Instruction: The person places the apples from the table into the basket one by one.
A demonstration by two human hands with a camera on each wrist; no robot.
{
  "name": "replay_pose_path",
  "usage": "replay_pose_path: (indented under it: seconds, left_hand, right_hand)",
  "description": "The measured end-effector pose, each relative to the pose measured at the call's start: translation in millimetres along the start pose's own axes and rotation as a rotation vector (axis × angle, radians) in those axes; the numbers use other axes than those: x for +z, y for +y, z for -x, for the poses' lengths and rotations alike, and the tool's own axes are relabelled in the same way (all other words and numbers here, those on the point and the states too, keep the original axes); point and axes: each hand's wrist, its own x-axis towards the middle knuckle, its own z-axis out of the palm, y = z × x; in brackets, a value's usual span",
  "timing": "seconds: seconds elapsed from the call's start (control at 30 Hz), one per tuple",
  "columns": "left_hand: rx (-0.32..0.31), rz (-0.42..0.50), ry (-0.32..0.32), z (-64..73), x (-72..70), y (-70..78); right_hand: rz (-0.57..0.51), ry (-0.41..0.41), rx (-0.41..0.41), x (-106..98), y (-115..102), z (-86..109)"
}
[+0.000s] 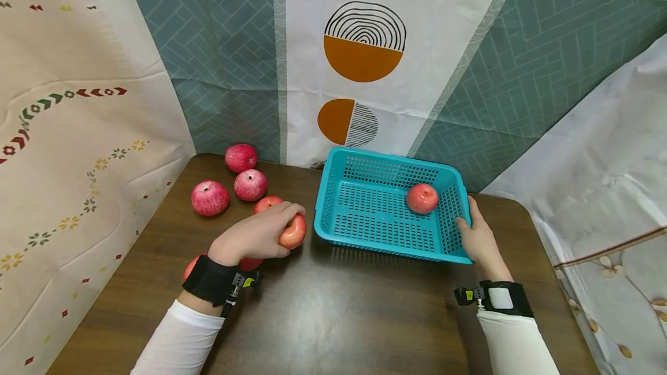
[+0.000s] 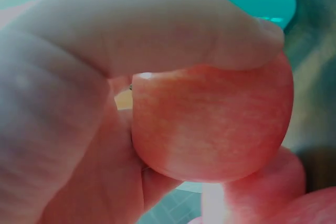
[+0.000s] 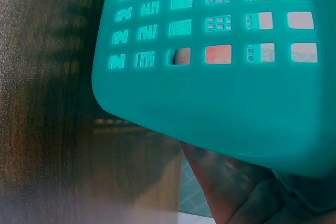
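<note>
Left hand (image 1: 259, 232) curled round 1 apple (image 1: 294, 232), thumb and fingers gripping; apple near, not touching, the teal basket's (image 1: 365, 216) left side. Smooth round skin: a loose hold could drop it. Knuckles brushing the neighbour apple (image 1: 268, 203) could set it rolling. Right hand (image 1: 479, 237) pinches the basket's right rim; an uneven pull might tilt it, rolling the 1 inside apple (image 1: 422, 198). 3 back-left apples (image 1: 250, 184) could roll if bumped.
</note>
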Motion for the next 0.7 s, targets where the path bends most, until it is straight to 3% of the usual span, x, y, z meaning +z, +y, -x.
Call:
replay_pose_path:
  seconds: [0.43,0.7]
  left_hand:
    - [0.018,0.000,0.052,4.4,-21.6,10.4]
    - [0.092,0.017,0.114,1.0,-27.9,22.7]
  right_hand:
    - [-0.008,-0.004,0.012,0.5,-0.3,1.2]
    - [-0.016,-0.004,0.022,-0.4,-1.0,1.9]
